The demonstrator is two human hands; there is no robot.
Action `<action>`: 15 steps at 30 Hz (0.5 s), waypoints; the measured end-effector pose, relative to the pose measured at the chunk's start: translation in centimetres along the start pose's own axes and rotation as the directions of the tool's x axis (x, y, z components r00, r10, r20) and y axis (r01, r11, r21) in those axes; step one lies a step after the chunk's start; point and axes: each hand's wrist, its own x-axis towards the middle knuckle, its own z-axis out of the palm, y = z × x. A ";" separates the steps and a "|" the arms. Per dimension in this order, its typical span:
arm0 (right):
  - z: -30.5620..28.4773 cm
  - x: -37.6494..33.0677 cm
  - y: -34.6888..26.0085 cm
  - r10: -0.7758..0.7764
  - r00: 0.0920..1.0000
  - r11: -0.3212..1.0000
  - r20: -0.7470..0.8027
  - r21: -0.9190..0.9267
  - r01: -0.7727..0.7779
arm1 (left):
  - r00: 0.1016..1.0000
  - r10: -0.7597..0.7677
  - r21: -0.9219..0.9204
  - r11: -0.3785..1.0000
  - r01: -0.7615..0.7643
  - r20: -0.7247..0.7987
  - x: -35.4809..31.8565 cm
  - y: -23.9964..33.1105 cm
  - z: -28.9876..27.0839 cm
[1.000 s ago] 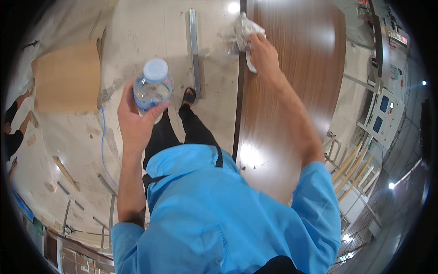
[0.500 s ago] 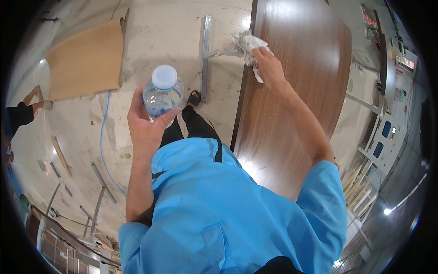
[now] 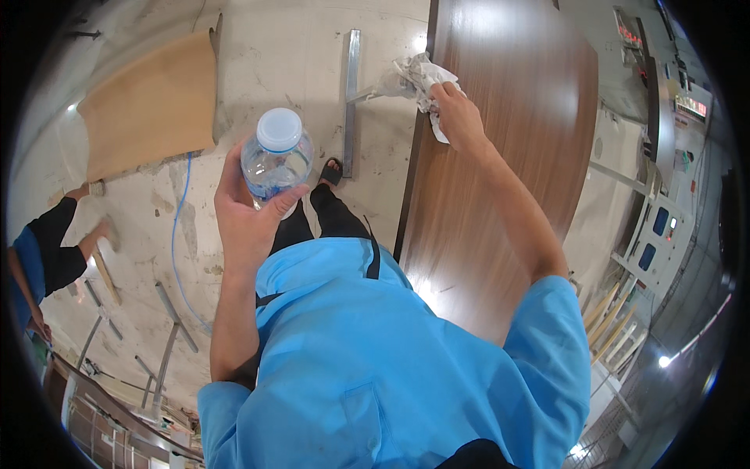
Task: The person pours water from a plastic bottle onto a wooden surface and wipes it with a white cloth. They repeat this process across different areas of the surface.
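Observation:
My left hand (image 3: 244,215) is wrapped round a clear plastic bottle (image 3: 275,166) with a whitish cap, held upright in front of my legs. The bottle is see-through, with a blue band low on its side. Over on the right, my right hand (image 3: 462,123) grips a crumpled white rag (image 3: 428,82) at the left edge of a brown wood-grain tabletop (image 3: 500,180). Part of the rag hangs out past that edge, above the floor. My fingertips are partly hidden in its folds.
A grey metal bar (image 3: 351,102) stretches along the floor left of the tabletop. Farther left lie a brown sheet (image 3: 156,105) and a blue hose (image 3: 180,203). At the left rim a person (image 3: 51,250) in blue and black walks. A white panelled unit (image 3: 655,242) stands at right.
The person at the left rim has come further into view. My hands keep nearly the same places, the left still holding the bottle and the right still holding the rag.

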 end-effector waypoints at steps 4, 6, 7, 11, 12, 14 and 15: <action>0.4 0.1 -0.1 0.060 0.989 0.998 -0.133 0.017 -0.058 | 1.000 -0.012 0.011 1.000 0.011 0.009 -0.1 0.0 0.2; 0.7 -0.6 0.4 0.075 0.996 0.997 -0.045 0.023 -0.074 | 1.000 0.002 0.025 1.000 -0.003 0.027 0.1 0.0 0.3; 0.8 -1.2 0.8 0.008 0.999 0.999 -0.051 0.050 -0.006 | 0.999 0.009 0.029 1.000 -0.010 0.036 0.2 -0.1 0.3; 1.4 -7.4 4.1 0.419 0.891 0.881 -0.173 0.315 -0.353 | 0.975 0.118 0.329 0.928 -0.176 0.188 1.5 -1.0 1.4; 1.7 -9.6 5.2 0.579 0.780 0.801 -0.239 0.346 -0.489 | 0.957 0.160 0.384 0.890 -0.247 0.243 2.0 -1.5 2.1; 2.2 -14.3 7.2 0.710 0.644 0.703 -0.286 0.354 -0.617 | 0.926 0.129 0.525 0.792 -0.312 0.355 3.4 -2.5 3.8; 2.6 -16.6 7.9 0.706 0.657 0.696 -0.265 0.430 -0.575 | 0.904 0.120 0.578 0.732 -0.360 0.411 4.1 -3.1 4.8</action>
